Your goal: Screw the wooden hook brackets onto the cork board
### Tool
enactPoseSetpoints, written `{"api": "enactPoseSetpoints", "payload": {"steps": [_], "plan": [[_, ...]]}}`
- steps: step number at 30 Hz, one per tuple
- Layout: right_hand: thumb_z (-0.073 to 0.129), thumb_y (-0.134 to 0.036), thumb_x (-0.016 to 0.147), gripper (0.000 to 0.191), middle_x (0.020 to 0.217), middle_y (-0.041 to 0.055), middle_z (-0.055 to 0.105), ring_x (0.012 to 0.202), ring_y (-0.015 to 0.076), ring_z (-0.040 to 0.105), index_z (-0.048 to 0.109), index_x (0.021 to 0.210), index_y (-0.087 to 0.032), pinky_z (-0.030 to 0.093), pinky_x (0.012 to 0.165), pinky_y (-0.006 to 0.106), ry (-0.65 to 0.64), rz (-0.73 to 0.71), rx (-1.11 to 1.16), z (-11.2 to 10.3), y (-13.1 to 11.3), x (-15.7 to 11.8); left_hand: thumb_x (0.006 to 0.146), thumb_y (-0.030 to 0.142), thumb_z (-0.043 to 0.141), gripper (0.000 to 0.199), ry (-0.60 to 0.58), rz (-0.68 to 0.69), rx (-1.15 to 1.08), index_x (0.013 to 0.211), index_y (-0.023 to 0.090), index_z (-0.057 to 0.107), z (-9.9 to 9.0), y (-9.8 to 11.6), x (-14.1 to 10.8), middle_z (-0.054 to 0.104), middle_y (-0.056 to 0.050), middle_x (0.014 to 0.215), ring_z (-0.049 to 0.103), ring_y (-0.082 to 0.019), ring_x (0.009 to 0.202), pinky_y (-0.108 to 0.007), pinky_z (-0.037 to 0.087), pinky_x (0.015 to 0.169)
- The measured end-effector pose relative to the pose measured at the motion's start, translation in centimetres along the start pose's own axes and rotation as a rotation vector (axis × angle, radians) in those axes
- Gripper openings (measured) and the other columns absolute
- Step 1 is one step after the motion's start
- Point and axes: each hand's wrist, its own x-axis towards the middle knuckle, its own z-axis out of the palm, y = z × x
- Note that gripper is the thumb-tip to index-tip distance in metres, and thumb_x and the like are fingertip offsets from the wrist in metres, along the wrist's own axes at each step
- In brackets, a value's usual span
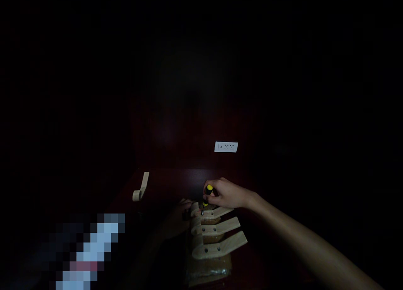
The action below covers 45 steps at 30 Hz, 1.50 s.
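Note:
My right hand is closed around the handle of a yellow-and-black screwdriver. The screwdriver points down, its tip at the farthest of three pale J-shaped wooden hooks. My left hand, dim in shadow, is at the curved end of that farthest hook, its fingers bent against it and partly hidden. Nearer to me lie the middle hook and the front hook, each with two dark screw heads. All three rest across a brown block with shiny clear wrapping.
A separate J-shaped wooden hook lies on the dark red tabletop at the left. A white socket plate is on the wall behind. A pixelated pale patch covers the lower left. Most surroundings are too dark to make out.

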Motion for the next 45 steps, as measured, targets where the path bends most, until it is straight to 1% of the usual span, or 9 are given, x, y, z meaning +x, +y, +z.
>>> {"api": "enactPoseSetpoints", "payload": {"steps": [5, 9, 19, 24, 28, 31, 40, 43, 45], "plan": [[0.052, -0.031, 0.085, 0.016, 0.067, -0.0020, 0.058, 0.054, 0.0082, 0.048, 0.058, 0.085, -0.016, 0.035, 0.051, 0.019, 0.007, 0.012, -0.007, 0.0, 0.0, 0.0, 0.076, 0.030, 0.059, 0.024, 0.000, 0.002, 0.023, 0.098, 0.022, 0.065, 0.0, -0.3, 0.0, 0.063, -0.003, 0.110, 0.052, -0.021, 0.103, -0.032, 0.034, 0.100], [0.052, -0.032, 0.085, 0.016, 0.066, -0.0026, 0.057, 0.053, 0.0077, 0.048, 0.056, 0.082, -0.016, 0.035, 0.051, 0.019, 0.018, 0.003, -0.025, 0.0, 0.0, -0.1, 0.075, 0.027, 0.060, 0.024, 0.015, 0.015, 0.015, 0.098, 0.022, 0.065, 0.1, -0.4, 0.1, 0.062, -0.003, 0.109, 0.051, -0.020, 0.102, -0.030, 0.035, 0.098], [0.053, -0.033, 0.085, 0.017, 0.066, -0.0014, 0.059, 0.054, 0.0082, 0.050, 0.056, 0.082, -0.016, 0.035, 0.051, 0.019, 0.036, 0.023, -0.045, 0.1, 0.2, 0.2, 0.078, 0.028, 0.058, 0.018, -0.017, 0.028, -0.018, 0.093, 0.020, 0.064, -0.2, 0.5, 0.0, 0.062, -0.003, 0.105, 0.051, -0.019, 0.098, -0.029, 0.038, 0.092], [0.055, -0.032, 0.082, 0.018, 0.071, 0.0005, 0.062, 0.058, 0.0098, 0.052, 0.060, 0.089, -0.016, 0.036, 0.053, 0.020, -0.017, 0.066, -0.075, -0.5, 0.1, 0.5, 0.079, 0.029, 0.056, 0.016, -0.022, 0.033, -0.021, 0.088, 0.019, 0.065, -0.4, 0.8, 0.1, 0.063, -0.004, 0.102, 0.052, -0.019, 0.097, -0.028, 0.039, 0.089], [0.058, -0.027, 0.079, 0.019, 0.074, 0.0007, 0.063, 0.061, 0.0105, 0.053, 0.063, 0.093, -0.016, 0.037, 0.055, 0.020, -0.092, 0.077, -0.100, -1.2, -0.1, 0.8, 0.078, 0.030, 0.056, 0.017, -0.059, 0.055, -0.010, 0.086, 0.019, 0.065, -0.5, 0.7, 0.3, 0.063, -0.003, 0.099, 0.052, -0.019, 0.094, -0.029, 0.037, 0.092], [0.058, -0.026, 0.078, 0.018, 0.072, -0.0002, 0.063, 0.060, 0.0105, 0.053, 0.063, 0.092, -0.017, 0.036, 0.054, 0.020, -0.130, 0.059, -0.114, -1.6, -0.3, 1.0, 0.078, 0.031, 0.056, 0.018, -0.069, 0.069, -0.014, 0.087, 0.019, 0.065, -0.5, 0.5, 0.5, 0.063, -0.003, 0.098, 0.052, -0.018, 0.095, -0.029, 0.036, 0.093], [0.057, -0.024, 0.079, 0.018, 0.070, -0.0009, 0.061, 0.058, 0.0096, 0.051, 0.064, 0.094, -0.017, 0.036, 0.055, 0.020, -0.155, 0.047, -0.152, -1.5, -0.1, 0.7, 0.078, 0.031, 0.058, 0.019, -0.077, 0.051, -0.058, 0.088, 0.017, 0.066, -0.4, -0.2, 0.7, 0.062, -0.003, 0.094, 0.052, -0.017, 0.091, -0.026, 0.040, 0.084], [0.057, -0.024, 0.078, 0.018, 0.071, -0.0004, 0.062, 0.059, 0.0096, 0.051, 0.064, 0.094, -0.017, 0.036, 0.056, 0.020, -0.148, 0.030, -0.172, -1.4, 0.1, 0.7, 0.077, 0.034, 0.061, 0.029, -0.093, 0.023, -0.109, 0.099, 0.016, 0.064, -0.7, -0.4, 0.7, 0.060, -0.004, 0.101, 0.053, -0.018, 0.095, -0.027, 0.042, 0.083], [0.057, -0.024, 0.079, 0.018, 0.072, -0.0002, 0.063, 0.060, 0.0095, 0.051, 0.063, 0.094, -0.017, 0.036, 0.057, 0.020, -0.150, 0.025, -0.183, -1.4, 0.1, 0.8, 0.076, 0.037, 0.063, 0.038, -0.098, -0.013, -0.135, 0.107, 0.016, 0.061, -1.1, -0.3, 0.5, 0.060, -0.005, 0.102, 0.054, -0.018, 0.092, -0.026, 0.043, 0.080]]}}
